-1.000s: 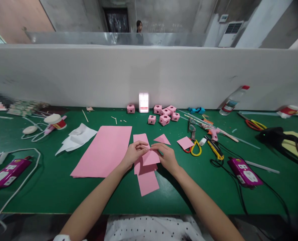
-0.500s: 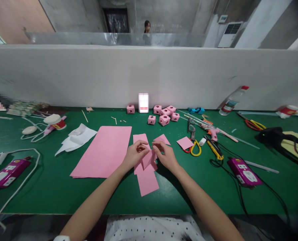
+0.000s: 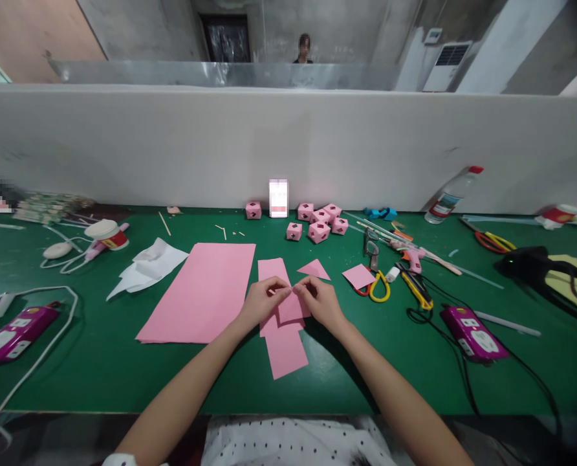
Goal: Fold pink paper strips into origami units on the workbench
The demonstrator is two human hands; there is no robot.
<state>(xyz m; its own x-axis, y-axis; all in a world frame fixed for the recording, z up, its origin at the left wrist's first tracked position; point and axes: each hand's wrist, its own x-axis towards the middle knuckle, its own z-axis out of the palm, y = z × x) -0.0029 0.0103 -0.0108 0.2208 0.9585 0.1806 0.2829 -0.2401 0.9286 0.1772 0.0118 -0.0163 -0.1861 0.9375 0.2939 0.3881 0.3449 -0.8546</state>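
Observation:
Between my hands hangs a small pink paper square [image 3: 291, 309], its top edge pinched from both sides. My left hand [image 3: 265, 301] has thumb and fingertips closed on its upper left. Close beside it, my right hand [image 3: 321, 303] pinches the upper right. Below lie more pink paper pieces, the lowest a loose pink square [image 3: 286, 355] flat on the green table. A folded pink triangle [image 3: 314, 269] lies just beyond my right hand. Left of my hands is a stack of large pink sheets [image 3: 211, 291].
Several pink paper polyhedra [image 3: 319, 232] stand at the back near a lit phone [image 3: 279, 198]. On the right are yellow-handled scissors [image 3: 380, 287], a utility knife [image 3: 417, 290], a pink glue gun [image 3: 414, 259] and a purple power strip [image 3: 473, 333]. White crumpled paper [image 3: 147, 268] lies left.
The held paper square has turned from tilted to nearly straight, its lower edge now level. My fingertips have come closer together at its top. The person in the background has shifted right.

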